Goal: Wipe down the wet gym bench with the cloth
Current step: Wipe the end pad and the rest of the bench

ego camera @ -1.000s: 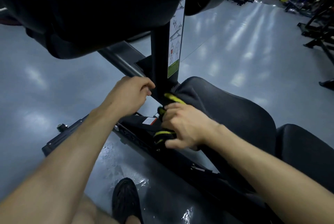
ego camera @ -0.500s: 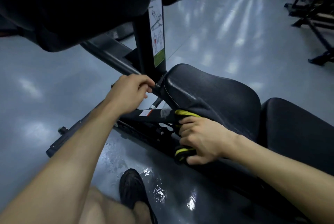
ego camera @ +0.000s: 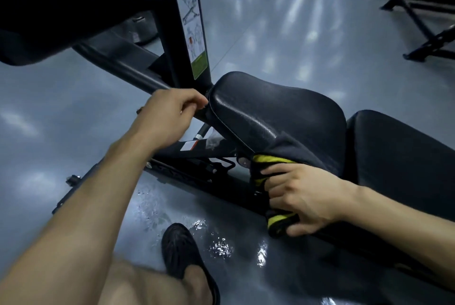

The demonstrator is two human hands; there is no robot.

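Observation:
The black gym bench has a padded seat point(ego camera: 278, 110) in the middle and a second pad point(ego camera: 403, 147) to its right. A dark cloth with yellow edging point(ego camera: 273, 160) drapes over the seat's near right side. My right hand point(ego camera: 300, 196) grips the bunched cloth against the seat's lower edge and the frame. At the narrow front tip of the seat, my left hand point(ego camera: 170, 117) has its fingers curled on the pad's edge. The seat surface glistens with wet patches.
A black upright post point(ego camera: 182, 33) with an instruction sticker rises behind the seat, with a big roller pad point(ego camera: 73, 1) overhead at top left. Water puddles point(ego camera: 216, 243) shine on the grey floor by my dark shoe point(ego camera: 179, 250). Other gym frames point(ego camera: 423, 9) stand far right.
My right hand has dragged the cloth from the seat's front tip back and down along its near side. The left hand stayed at the front tip. The view shifted lower.

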